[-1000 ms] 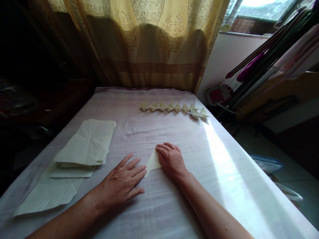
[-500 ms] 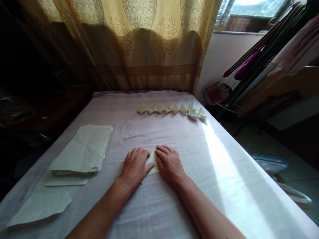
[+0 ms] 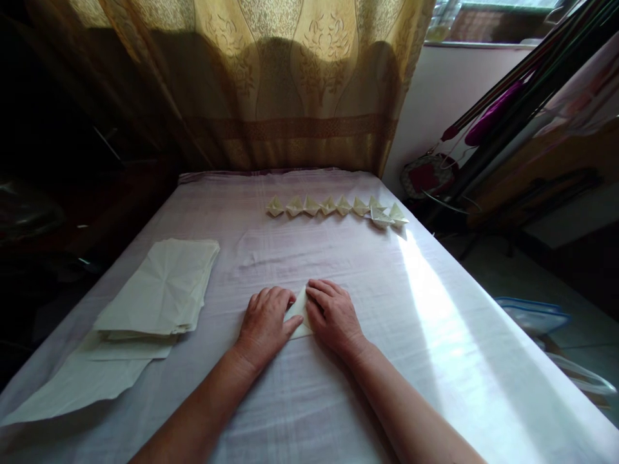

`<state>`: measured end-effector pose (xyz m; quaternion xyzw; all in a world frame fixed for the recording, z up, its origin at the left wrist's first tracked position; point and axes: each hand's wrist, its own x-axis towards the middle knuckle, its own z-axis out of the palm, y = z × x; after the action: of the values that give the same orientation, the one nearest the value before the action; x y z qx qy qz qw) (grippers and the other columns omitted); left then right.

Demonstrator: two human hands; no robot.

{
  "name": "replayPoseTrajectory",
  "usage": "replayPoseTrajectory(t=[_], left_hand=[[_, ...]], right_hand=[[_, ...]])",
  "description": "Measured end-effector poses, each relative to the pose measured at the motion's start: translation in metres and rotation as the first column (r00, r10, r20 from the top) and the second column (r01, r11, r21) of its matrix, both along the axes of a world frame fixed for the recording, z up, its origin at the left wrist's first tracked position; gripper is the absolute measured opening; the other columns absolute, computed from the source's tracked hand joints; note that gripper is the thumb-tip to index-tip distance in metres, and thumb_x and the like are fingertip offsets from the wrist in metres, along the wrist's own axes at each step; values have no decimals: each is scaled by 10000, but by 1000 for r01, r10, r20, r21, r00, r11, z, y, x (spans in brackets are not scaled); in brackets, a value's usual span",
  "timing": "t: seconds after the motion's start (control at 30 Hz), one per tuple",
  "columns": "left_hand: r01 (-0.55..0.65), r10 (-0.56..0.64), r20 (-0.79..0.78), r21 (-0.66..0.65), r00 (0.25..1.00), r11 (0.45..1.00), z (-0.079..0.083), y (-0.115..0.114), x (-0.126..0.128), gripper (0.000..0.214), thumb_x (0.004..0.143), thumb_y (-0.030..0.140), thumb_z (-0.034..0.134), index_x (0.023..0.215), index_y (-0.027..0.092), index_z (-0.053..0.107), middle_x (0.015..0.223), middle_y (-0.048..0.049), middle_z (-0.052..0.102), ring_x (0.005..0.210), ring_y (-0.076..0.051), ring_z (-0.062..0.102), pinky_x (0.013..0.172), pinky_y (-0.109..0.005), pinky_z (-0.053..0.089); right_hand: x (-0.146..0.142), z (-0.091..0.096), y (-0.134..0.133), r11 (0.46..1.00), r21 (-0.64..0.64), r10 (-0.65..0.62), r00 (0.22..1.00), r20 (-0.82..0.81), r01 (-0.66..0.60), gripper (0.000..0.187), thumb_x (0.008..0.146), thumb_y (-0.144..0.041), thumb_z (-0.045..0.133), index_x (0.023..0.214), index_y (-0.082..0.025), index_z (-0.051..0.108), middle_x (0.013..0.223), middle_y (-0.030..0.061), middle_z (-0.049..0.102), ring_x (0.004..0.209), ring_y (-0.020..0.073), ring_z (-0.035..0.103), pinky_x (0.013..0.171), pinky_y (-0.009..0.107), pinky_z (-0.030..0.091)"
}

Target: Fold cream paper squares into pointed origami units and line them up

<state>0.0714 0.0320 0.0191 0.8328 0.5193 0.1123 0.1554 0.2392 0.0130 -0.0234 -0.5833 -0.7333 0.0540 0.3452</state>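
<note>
A small pale sheet of folded paper [image 3: 300, 328] lies on the cloth between my hands, with a pointed top and a straight lower edge. My left hand [image 3: 267, 319] grips its left side, thumb on top and fingers bent along the edge. Over its right side, my right hand [image 3: 337, 317] presses down with fingers close together, bent at the tips. Both palms hide much of the paper. Beyond the hands, several folded paper boats [image 3: 327, 205] stand in a row, crowded together at the right end.
To the left lies a stack of creased pale paper sheets [image 3: 157, 287], the lowest ones spread toward the near edge. A light checked cloth [image 3: 271, 399] covers the surface. Behind hangs a gold curtain [image 3: 290, 84]. Plastic containers [image 3: 534, 316] sit low beyond the right edge.
The camera view has tilted down and shifted slightly. My hands stay on the folded paper, the right one a touch farther right in view. The boats and stack have not moved.
</note>
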Motion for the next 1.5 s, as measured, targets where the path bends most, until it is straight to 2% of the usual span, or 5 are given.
replayPoseTrajectory(t=[0.4,0.7,1.03,1.27,1.5], left_hand=[[-41,46,122,-44,991,998,-4,-1,4,387,761,185,712,1120,228,576,1005,-17,676,1002,-224,584,913,-366,396],[-36,40,100,-42,994,998,-2,-2,5,206,771,205,695,947,236,593,979,-6,660,976,-222,574,869,-354,392],[-55,51,242,7,969,998,-13,-1,6,116,792,199,665,880,241,602,859,21,674,894,-196,606,847,-335,397],[-136,186,469,-140,863,981,-14,-1,11,120,757,194,649,853,233,590,778,45,662,725,-135,617,743,-267,468],[-58,236,683,-273,691,960,-17,0,10,217,755,293,625,957,214,615,813,11,652,760,-145,615,729,-264,486]], right_hand=[[3,-6,2,999,3,-35,998,-48,35,249,844,-162,555,1024,-191,725,1182,97,690,1138,274,589,982,470,461],[2,-6,2,999,-19,-47,998,-49,46,230,826,-174,584,997,-214,733,1208,81,683,1172,291,574,991,482,450],[6,1,2,998,-63,-33,958,-285,16,139,796,-212,626,884,-248,727,1161,71,705,1133,249,612,992,451,451],[4,3,1,997,-76,-22,932,-362,-6,63,785,-230,647,806,-241,705,1129,71,716,1119,244,619,1003,440,439],[4,5,-1,996,-59,29,888,-460,-64,87,825,-277,615,818,-233,690,1112,73,718,1082,228,640,967,417,484]])
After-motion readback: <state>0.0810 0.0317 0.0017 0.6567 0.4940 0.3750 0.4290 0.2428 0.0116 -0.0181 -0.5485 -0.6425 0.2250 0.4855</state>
